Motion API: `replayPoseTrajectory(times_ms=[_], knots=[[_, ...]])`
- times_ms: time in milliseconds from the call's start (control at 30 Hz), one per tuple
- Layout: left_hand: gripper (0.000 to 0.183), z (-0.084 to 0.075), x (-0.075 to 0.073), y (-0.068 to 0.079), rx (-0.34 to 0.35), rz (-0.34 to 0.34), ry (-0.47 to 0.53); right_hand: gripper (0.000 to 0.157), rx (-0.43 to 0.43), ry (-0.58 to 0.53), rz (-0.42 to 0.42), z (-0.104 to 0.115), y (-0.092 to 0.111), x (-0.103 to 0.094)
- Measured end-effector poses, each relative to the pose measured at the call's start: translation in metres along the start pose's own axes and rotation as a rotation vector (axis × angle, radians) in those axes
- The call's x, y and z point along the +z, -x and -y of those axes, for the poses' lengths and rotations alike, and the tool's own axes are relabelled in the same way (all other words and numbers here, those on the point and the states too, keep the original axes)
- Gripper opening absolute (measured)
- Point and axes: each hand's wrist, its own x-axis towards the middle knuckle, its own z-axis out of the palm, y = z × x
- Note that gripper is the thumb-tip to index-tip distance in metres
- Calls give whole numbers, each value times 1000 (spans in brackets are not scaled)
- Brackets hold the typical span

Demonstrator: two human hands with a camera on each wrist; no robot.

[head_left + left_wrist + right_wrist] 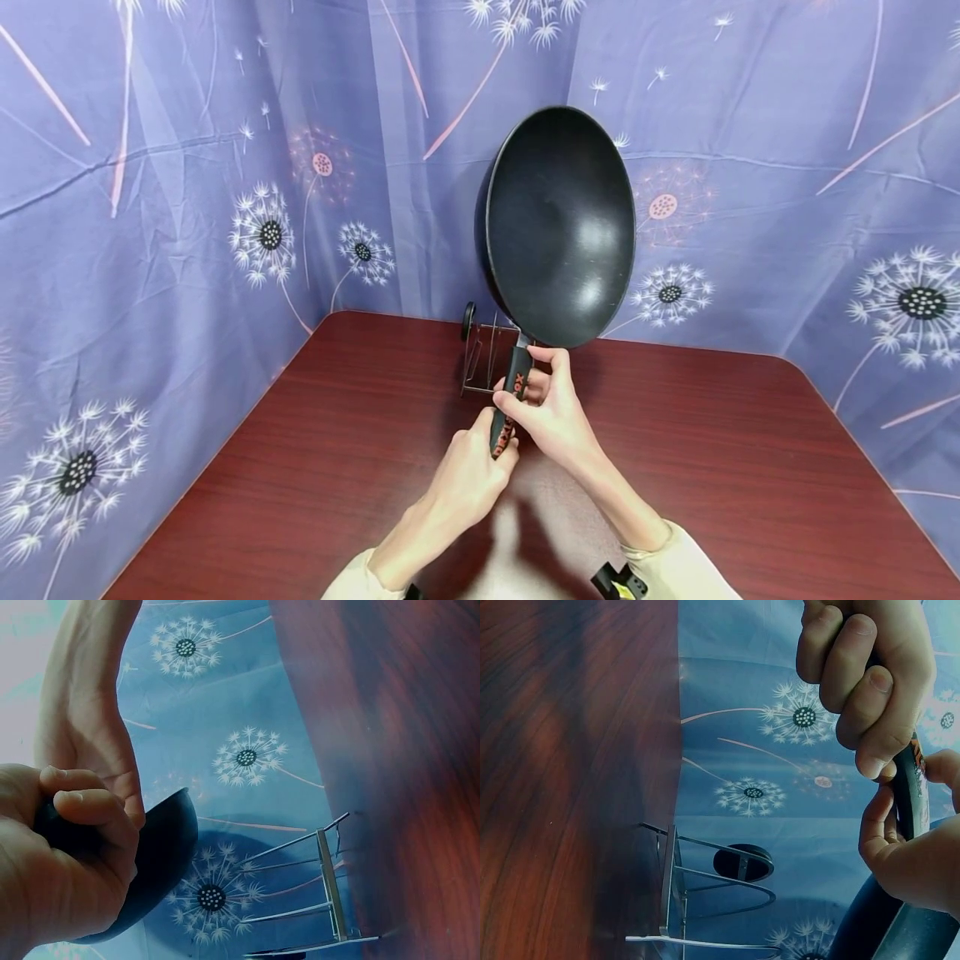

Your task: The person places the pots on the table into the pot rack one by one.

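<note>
Standing near the table (pixel 712 433), I see in the head view a person who holds up a black wok (pixel 561 225) with both hands. The wok is in the air above the far part of the table, tilted, and its hollow side faces the person. The left hand (pixel 474 467) grips the near end of the black handle (pixel 517 367), which carries red lettering. The right hand (pixel 551 408) pinches the same handle farther along, close to the wok. At the far side, a little left of the wok, stands a small wire rack (pixel 478 389) with a black disc (pixel 468 321) at its left. Behind everything hangs a blue-violet cloth (pixel 180 242) with dandelions.

From the left wrist, I see the left fingers curled tightly round the dark handle; the right hand is partly hidden behind them. The rack is apart from the wok.

From the right wrist, both hands are together on the handle: the left wraps it, while the right holds it between thumb and fingers.
</note>
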Motion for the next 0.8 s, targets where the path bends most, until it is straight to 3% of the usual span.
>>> replayPoseTrajectory(times_ms=[800], knots=[[14, -5, -19, 13, 18, -115, -166, 64, -48, -86, 82, 4, -6, 19]])
